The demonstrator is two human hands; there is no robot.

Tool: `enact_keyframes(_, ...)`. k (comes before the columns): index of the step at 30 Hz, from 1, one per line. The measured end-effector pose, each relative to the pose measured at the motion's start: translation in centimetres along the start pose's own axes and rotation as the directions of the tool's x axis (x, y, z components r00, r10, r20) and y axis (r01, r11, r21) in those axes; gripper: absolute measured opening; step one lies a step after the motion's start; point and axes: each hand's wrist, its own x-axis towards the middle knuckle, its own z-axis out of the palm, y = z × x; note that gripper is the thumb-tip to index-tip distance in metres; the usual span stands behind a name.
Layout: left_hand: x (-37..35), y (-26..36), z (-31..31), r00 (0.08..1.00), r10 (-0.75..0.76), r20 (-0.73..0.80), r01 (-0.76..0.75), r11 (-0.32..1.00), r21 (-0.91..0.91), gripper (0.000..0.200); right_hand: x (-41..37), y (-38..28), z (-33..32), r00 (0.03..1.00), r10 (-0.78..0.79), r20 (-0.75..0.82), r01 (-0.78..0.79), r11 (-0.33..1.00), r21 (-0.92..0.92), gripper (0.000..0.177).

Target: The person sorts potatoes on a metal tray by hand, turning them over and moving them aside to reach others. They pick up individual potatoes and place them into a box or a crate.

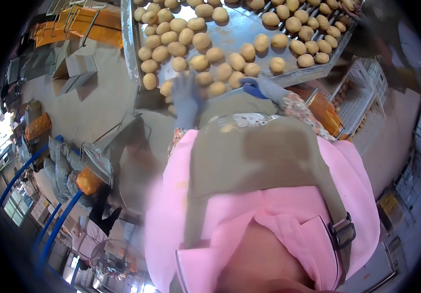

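Many pale brown potatoes [201,41] lie spread over a metal sorting table [242,29] in front of me. My left hand [186,95], in a grey glove, rests at the table's near edge with its fingers apart, against the nearest potatoes. My right hand [263,88] wears a grey glove with blue on the finger side. It is at the near edge too, fingers pointing left, close beside a potato [236,78]. I see nothing held in either hand. The fingers are slightly blurred.
Rollers [269,7] carry more potatoes at the upper right. A white plastic crate [359,95] and an orange bag [325,112] stand right of me. Left are an open cardboard box [73,73], blue rails [59,224] and a person [90,237] farther off.
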Motion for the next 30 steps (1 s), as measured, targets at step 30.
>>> enact_keyframes(30, -0.8, -0.5, -3.6, 0.981, -0.165, 0.102, 0.176, 0.979, -0.107, 0.048, 5.9, 4.2, -17.5, 0.777, 0.268, -0.569, 0.288, 0.652, 0.701, 0.036)
